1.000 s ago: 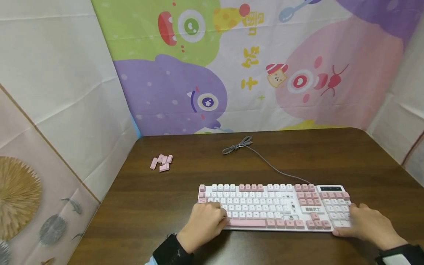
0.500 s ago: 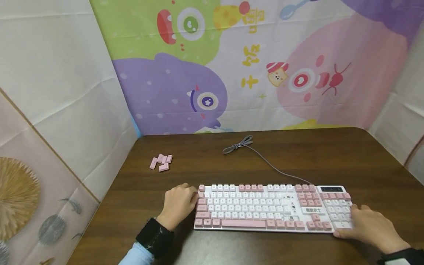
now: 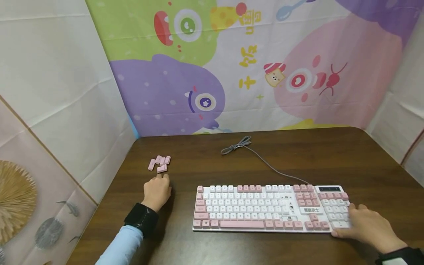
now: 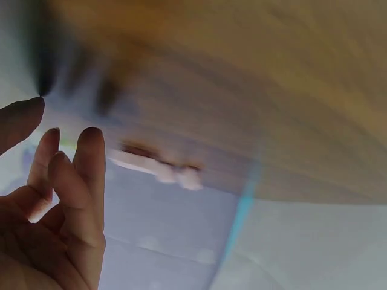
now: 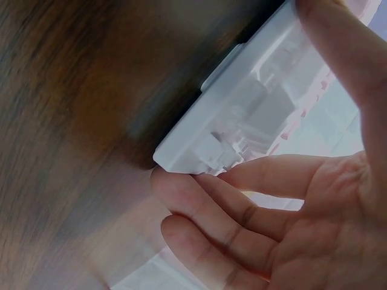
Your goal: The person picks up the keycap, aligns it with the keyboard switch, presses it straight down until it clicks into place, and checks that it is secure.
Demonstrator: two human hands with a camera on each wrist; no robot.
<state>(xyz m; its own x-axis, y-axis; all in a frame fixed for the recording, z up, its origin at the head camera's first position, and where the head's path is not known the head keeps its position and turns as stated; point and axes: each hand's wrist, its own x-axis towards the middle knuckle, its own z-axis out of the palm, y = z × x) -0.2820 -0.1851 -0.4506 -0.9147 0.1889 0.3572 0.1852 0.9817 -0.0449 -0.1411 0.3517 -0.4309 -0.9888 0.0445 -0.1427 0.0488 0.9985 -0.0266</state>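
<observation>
A white and pink keyboard point(image 3: 241, 224) lies on the brown table, a few bare gaps showing among its keys right of the main block. My right hand point(image 3: 372, 226) holds its right end, thumb at the front corner and fingers along the side; the right wrist view shows fingertips against the keyboard's white edge point(image 5: 242, 90). Several loose pink keycaps point(image 3: 162, 168) lie in a small cluster at the table's left. Just in front of them is my left hand point(image 3: 156, 192), fingers loosely bent and holding nothing; in the left wrist view the keycaps point(image 4: 187, 178) are blurred beyond the fingertips.
A grey cable point(image 3: 268, 163) runs from the keyboard's back edge to a tied bundle point(image 3: 236, 146) near the table's rear. Behind the table point(image 3: 195, 158) hangs a cartoon-printed cloth point(image 3: 185, 84). Pale cloth walls point(image 3: 66, 73) flank both sides.
My left hand has left the keyboard's left part, passed its left edge, and moved left and forward to the keycaps. The right hand has stayed at the keyboard's right end.
</observation>
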